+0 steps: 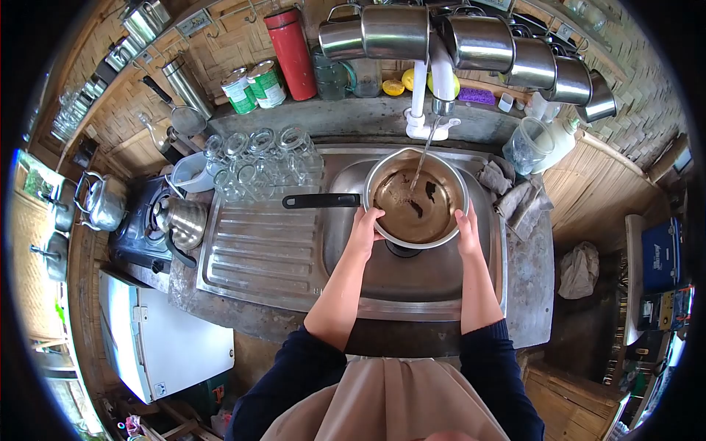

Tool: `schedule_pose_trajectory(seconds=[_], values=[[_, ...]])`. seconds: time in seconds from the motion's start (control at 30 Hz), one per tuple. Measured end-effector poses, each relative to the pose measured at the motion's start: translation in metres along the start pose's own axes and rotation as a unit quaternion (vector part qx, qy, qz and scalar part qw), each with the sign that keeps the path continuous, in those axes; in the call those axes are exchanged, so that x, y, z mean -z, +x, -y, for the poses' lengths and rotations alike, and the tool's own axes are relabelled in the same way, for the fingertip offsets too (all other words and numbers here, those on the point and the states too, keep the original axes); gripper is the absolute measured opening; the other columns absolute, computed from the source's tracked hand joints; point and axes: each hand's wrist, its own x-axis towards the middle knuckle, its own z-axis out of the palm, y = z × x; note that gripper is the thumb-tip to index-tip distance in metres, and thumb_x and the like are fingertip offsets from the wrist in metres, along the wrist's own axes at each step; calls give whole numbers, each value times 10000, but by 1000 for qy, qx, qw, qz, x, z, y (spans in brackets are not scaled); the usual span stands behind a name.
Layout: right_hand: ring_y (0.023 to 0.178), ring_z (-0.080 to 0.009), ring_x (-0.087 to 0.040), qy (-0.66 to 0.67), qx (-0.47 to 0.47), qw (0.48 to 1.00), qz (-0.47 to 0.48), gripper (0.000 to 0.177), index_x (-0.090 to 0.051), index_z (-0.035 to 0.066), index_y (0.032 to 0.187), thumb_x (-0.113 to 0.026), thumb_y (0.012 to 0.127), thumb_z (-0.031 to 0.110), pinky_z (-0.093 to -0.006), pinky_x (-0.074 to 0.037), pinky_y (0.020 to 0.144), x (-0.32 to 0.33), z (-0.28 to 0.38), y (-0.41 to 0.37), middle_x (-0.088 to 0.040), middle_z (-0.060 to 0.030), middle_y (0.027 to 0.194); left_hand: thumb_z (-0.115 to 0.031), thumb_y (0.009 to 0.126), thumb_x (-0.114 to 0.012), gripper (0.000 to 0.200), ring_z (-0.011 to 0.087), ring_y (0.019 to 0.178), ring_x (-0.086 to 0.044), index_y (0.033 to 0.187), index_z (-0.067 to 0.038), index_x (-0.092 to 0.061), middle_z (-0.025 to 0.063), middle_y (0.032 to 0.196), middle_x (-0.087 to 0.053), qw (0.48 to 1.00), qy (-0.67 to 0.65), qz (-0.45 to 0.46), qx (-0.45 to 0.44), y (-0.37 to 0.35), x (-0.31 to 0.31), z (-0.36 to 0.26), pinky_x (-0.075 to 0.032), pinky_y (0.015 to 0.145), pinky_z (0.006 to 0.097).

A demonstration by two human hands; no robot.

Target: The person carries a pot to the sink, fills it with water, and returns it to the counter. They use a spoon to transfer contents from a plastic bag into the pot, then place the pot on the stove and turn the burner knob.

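Note:
A metal saucepan point(382, 229) with a black handle point(321, 201) is held over the sink basin point(434, 279), its handle pointing left. Brownish water and dark patches show inside it. My left hand point(363, 229) grips the near left of the rim, thumb on top, close to the handle. On the right side of the rim, my right hand point(468, 229) is closed with its thumb on the edge. From the white faucet point(434, 131) a stream of water runs down into the pan. The fingers under the pan are partly hidden.
Upside-down glass mugs point(261, 158) stand on the ribbed drainboard point(257, 250). Several metal mugs point(478, 44) hang above the faucet. Grey rags point(523, 202) lie right of the sink, below a clear plastic container point(528, 145). A kettle point(182, 223) sits at left by the stove point(138, 228).

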Motion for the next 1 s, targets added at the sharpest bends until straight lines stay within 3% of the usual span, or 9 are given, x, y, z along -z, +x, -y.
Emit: schedule_pose_trajectory(seconds=[0.77,1.0], values=[[1103,-201,-406,-1,21,1000,6,586,-301,-56,1261,-488,830,295,-305,-287,944,3,-4,1,-451,-139,1190,-243,725,-496,511,226,934,-541,1186,-57,-379,130,1077,-491,1000,-7,-1,2,1,0,1,-513,667,356],[1089,-198,-411,-4,20,1000,-5,602,-319,-54,1246,-511,816,321,-306,-285,943,-1,-1,0,-461,-138,1170,-219,746,-481,490,242,921,-567,1187,-48,-354,138,1066,-501,1000,5,1,4,1,1,1,-510,713,398]])
